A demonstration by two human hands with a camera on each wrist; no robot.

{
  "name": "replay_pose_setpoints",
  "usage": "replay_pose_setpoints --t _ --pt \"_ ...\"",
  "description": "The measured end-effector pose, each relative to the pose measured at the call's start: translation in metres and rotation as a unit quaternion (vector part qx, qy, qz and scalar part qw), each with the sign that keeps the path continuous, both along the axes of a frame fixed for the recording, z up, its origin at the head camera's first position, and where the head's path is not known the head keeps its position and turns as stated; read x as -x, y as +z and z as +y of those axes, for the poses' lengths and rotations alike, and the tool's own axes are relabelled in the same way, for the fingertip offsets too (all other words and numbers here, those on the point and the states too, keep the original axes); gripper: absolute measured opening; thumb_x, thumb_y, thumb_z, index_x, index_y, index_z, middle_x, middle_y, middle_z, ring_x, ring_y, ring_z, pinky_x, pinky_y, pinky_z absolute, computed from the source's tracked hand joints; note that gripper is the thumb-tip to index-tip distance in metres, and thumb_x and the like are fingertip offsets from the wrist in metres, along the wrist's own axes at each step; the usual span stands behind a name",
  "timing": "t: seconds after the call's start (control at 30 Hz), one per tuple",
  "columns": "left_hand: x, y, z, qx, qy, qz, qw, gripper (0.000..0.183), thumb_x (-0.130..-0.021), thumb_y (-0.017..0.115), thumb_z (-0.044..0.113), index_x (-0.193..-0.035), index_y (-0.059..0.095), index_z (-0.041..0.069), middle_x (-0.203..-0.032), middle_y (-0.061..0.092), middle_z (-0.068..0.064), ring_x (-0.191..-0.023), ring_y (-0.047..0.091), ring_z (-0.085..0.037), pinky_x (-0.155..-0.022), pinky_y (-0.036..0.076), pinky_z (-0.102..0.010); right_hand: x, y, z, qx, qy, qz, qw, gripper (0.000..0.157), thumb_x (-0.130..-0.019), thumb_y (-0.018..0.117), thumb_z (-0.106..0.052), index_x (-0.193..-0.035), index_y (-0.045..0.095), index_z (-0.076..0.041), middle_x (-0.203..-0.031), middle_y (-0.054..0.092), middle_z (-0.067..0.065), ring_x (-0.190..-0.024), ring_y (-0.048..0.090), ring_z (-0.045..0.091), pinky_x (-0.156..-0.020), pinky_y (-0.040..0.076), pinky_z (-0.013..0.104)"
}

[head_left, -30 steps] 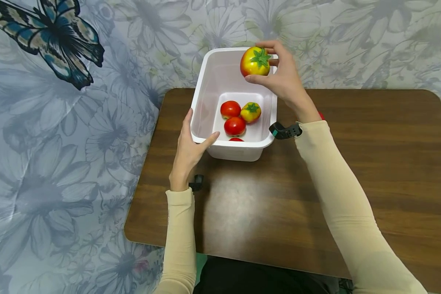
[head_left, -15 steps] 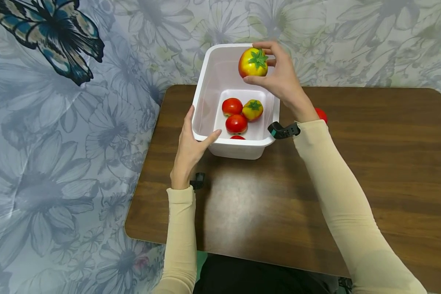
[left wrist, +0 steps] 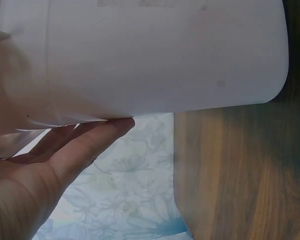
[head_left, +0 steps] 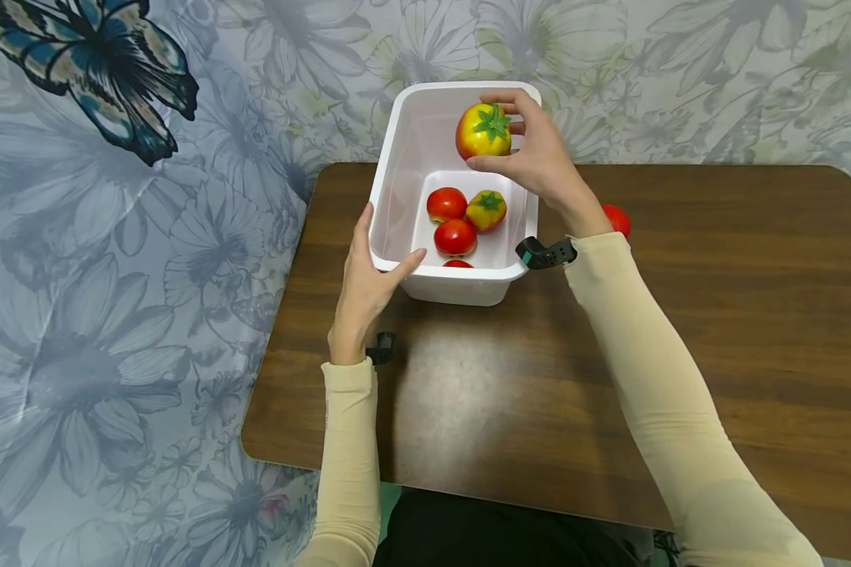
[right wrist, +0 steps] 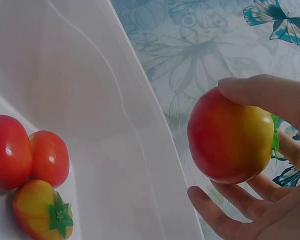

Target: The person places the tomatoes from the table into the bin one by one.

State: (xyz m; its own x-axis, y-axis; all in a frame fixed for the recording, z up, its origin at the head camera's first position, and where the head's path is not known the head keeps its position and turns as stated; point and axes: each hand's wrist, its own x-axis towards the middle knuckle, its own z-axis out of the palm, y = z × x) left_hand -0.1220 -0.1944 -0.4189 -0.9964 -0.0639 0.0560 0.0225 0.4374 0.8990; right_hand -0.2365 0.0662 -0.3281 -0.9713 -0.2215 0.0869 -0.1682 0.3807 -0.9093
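My right hand [head_left: 535, 150] holds a red-and-yellow tomato [head_left: 482, 131] with a green leafy top between thumb and fingers, over the far right part of a white plastic bin [head_left: 461, 277]. In the right wrist view this tomato [right wrist: 230, 135] is beside the bin's rim, above the tomatoes inside. My left hand [head_left: 365, 291] grips the bin's near left corner, thumb over the rim and fingers along the outer side. On the bin's floor lie a red tomato [head_left: 446, 204], a second red tomato [head_left: 455, 237] and a yellow-red one [head_left: 487, 210]. The near wall mostly hides another red one [head_left: 458, 264].
The bin stands at the back left of a brown wooden table [head_left: 709, 331]. Another red object [head_left: 617, 220] shows on the table behind my right wrist, partly covered by it. A flower-patterned covering [head_left: 149, 354] lies left of and behind the table.
My right hand has moved the tomato slightly left and lower over the bin. More of the red object behind my right wrist shows now. My left hand keeps its place on the bin.
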Motion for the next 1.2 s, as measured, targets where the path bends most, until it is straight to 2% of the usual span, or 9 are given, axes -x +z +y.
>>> replay_pose_setpoints --t 0.17,0.5,0.8,1.0,1.13,1.2 --pt "0.001 0.000 0.000 0.000 0.001 -0.001 1.0000 0.104 -0.087 0.083 0.045 -0.168 0.022 0.022 -0.167 0.033 -0.005 -0.143 0.041 -0.024 -0.120 0.035 -0.046 0.000 -0.001 0.005 0.018 0.015 0.000 1.000 0.078 -0.086 0.086 -0.011 -0.154 0.048 -0.019 -0.157 0.043 0.007 -0.141 0.046 0.031 -0.110 0.048 0.043" --pt "0.001 0.001 0.001 -0.001 0.002 0.004 1.0000 0.103 -0.087 0.083 0.043 -0.167 0.022 0.021 -0.165 0.036 -0.005 -0.141 0.044 -0.025 -0.118 0.040 -0.046 -0.002 0.000 0.020 0.038 0.002 0.005 0.999 0.074 -0.088 0.083 -0.015 -0.153 0.048 -0.022 -0.155 0.044 0.008 -0.140 0.047 0.027 -0.113 0.044 0.041" --pt "0.000 -0.001 0.002 0.000 0.001 0.004 1.0000 0.104 -0.087 0.084 0.044 -0.168 0.022 0.023 -0.165 0.036 -0.004 -0.142 0.043 -0.023 -0.119 0.037 -0.045 -0.002 -0.007 0.063 0.073 -0.038 0.006 0.997 0.069 -0.087 0.083 -0.009 -0.148 0.054 -0.020 -0.150 0.049 0.009 -0.135 0.050 0.030 -0.110 0.049 0.040" --pt "0.000 -0.001 0.003 0.004 0.002 0.014 0.9999 0.104 -0.087 0.084 0.044 -0.167 0.023 0.021 -0.165 0.036 -0.004 -0.142 0.043 -0.022 -0.120 0.036 -0.043 -0.007 -0.026 0.101 0.073 -0.071 -0.014 0.995 0.066 -0.087 0.083 -0.007 -0.147 0.056 -0.020 -0.145 0.052 0.001 -0.135 0.050 0.025 -0.115 0.044 0.039" --pt "-0.001 -0.002 0.002 0.008 0.003 0.020 0.9998 0.103 -0.087 0.084 0.042 -0.167 0.024 0.020 -0.165 0.036 -0.004 -0.143 0.043 -0.022 -0.120 0.035 -0.044 -0.009 -0.052 0.127 0.040 -0.088 -0.035 0.995 0.065 -0.089 0.082 -0.009 -0.148 0.056 -0.021 -0.145 0.053 0.001 -0.133 0.051 0.022 -0.116 0.042 0.038" --pt "0.000 -0.002 0.002 0.009 0.001 0.022 0.9997 0.103 -0.087 0.084 0.041 -0.167 0.024 0.019 -0.166 0.036 -0.005 -0.143 0.042 -0.022 -0.120 0.035 -0.044 -0.011 -0.069 0.141 0.013 -0.093 -0.042 0.995 0.064 -0.091 0.081 -0.012 -0.149 0.054 -0.019 -0.147 0.052 0.003 -0.135 0.049 0.025 -0.118 0.041 0.040"
